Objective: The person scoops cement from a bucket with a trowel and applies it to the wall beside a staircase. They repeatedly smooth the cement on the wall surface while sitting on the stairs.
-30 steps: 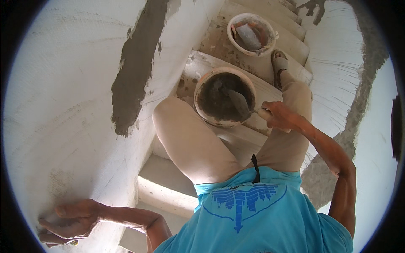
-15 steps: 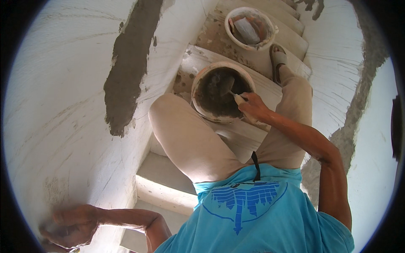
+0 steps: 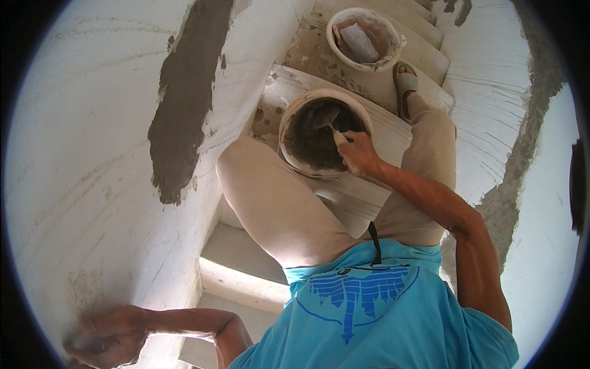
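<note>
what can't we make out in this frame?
- Trowel blade, head view: partly sunk in dark mortar in the near bucket; outline unclear.
- Left hand: at the fisheye rim, blurred; what it holds is unreadable.
- Far bucket: contents too small to identify.
- Right hand covers the trowel handle.

The mortar bucket (image 3: 322, 132) stands on a stair step (image 3: 393, 126), just ahead of the raised knee (image 3: 258, 178). The right hand (image 3: 358, 154) reaches into it, its trowel (image 3: 324, 117) down in the mortar. 1 step farther on sits a second bucket (image 3: 364, 38), a sandalled foot (image 3: 405, 86) beside it. The left hand (image 3: 107, 337) presses the wall (image 3: 80, 154) at lower left, below the mortar patch (image 3: 184, 104).
</note>
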Motion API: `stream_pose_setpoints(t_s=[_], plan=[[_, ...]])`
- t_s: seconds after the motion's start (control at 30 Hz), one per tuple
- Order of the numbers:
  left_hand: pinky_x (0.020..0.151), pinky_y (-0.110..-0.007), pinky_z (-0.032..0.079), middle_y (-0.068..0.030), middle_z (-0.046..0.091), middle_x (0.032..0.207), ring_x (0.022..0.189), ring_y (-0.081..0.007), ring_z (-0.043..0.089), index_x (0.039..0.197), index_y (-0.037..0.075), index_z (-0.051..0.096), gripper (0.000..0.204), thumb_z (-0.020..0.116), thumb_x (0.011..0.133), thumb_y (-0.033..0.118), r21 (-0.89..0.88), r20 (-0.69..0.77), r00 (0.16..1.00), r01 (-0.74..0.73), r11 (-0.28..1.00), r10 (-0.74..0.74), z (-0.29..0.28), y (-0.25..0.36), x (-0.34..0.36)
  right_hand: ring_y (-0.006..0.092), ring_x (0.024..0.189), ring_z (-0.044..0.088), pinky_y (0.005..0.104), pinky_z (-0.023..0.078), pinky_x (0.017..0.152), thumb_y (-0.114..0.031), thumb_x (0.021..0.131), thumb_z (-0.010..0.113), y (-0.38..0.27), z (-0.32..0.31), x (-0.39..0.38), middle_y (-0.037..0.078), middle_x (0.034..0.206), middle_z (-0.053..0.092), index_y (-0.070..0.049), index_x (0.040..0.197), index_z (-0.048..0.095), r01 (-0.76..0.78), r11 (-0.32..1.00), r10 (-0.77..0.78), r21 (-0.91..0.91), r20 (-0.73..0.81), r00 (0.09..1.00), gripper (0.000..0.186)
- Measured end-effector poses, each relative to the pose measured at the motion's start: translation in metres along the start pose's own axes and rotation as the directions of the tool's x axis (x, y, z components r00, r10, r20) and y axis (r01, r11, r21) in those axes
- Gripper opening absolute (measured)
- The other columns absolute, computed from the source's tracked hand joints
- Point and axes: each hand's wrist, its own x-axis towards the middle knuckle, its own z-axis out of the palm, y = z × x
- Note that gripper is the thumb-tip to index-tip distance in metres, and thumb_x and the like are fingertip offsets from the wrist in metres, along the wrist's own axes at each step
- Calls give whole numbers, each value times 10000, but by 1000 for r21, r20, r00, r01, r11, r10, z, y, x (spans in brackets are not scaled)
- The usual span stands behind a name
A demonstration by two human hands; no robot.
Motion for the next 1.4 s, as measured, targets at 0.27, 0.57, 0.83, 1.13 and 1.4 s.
stream_pose_setpoints(t_s=[0.27, 0.57, 0.83, 1.13, 1.4], plan=[[812, -444, 477, -74, 526, 1144, 1029, -284, 505, 1226, 159, 625, 384, 572, 984, 452, -6, 9, 1000, 9, 1000, -9, 2, 3, -3, 241, 634, 686, 395, 537, 579, -75, 779, 677, 14, -5, -7, 203, 771, 691, 122, 1082, 640, 233, 929, -234, -289, 31, 972, 363], [892, -467, 465, -89, 519, 1232, 1124, -304, 487, 1258, 160, 619, 388, 581, 983, 431, -7, 20, 1000, 8, 1000, -7, 2, 8, -5, 305, 716, 715, 420, 576, 731, -61, 742, 681, 10, -24, -14, 229, 843, 705, 57, 1155, 645, 408, 815, -368, -411, 176, 913, 431], [963, -487, 454, -102, 513, 1310, 1208, -322, 471, 1286, 162, 614, 395, 590, 981, 413, 10, 25, 1000, 6, 1000, -7, 0, 6, -6, 279, 825, 719, 382, 553, 804, -83, 748, 739, -26, -54, -34, 175, 908, 724, -9, 1184, 663, 474, 753, -315, -456, 382, 869, 449], [1042, -510, 442, -116, 507, 1398, 1302, -342, 453, 1317, 164, 608, 408, 599, 980, 392, 39, 14, 1000, 15, 999, -16, -2, 3, 1, 209, 974, 675, 337, 518, 880, -26, 686, 730, -64, -99, -65, 160, 1089, 704, -4, 1239, 627, 466, 809, -304, -358, 423, 854, 563], [1113, -530, 431, -129, 501, 1477, 1386, -360, 437, 1345, 165, 602, 422, 607, 978, 374, 62, 53, 998, 43, 997, -46, -18, 9, 10, 141, 900, 594, 290, 486, 856, -17, 691, 685, -87, -109, -53, 85, 980, 680, 7, 1198, 641, 423, 893, -380, -155, 245, 892, 510]])
